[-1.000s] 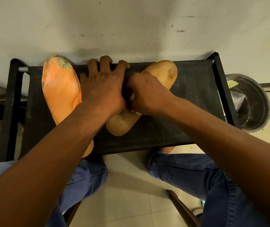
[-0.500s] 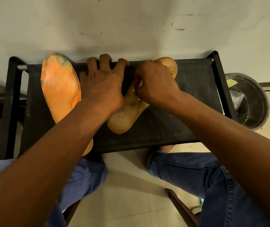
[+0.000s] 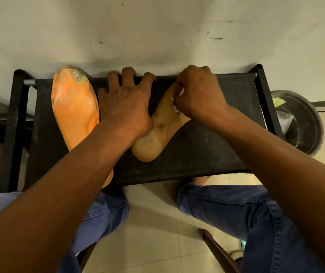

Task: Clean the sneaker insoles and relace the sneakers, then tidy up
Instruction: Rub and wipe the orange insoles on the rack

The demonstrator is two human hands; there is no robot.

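2 insoles lie on the black surface (image 3: pixel 207 146): a tan insole (image 3: pixel 155 138) angled at its middle and an orange insole (image 3: pixel 75 111) along its left side. The right hand (image 3: pixel 199 95) is clenched on a small white wad (image 3: pixel 174 104) pressed to the tan insole; the left hand (image 3: pixel 124 105) presses flat beside it, fingertips at the far edge. A metal bowl (image 3: pixel 303 123) sits on the floor to the right.

Count: 2 insoles on the bench (image 3: pixel 207 146), one orange insole (image 3: pixel 73 111) at the left and one tan insole (image 3: pixel 155 138) at centre. 2 hands, left hand (image 3: pixel 126 107) and right hand (image 3: pixel 199 95), with 1 small white wad (image 3: pixel 174 101) showing at the right one's fingers (image 3: pixel 179 83). 1 bench, 1 round metal bowl (image 3: pixel 303 123) on the floor to its right.
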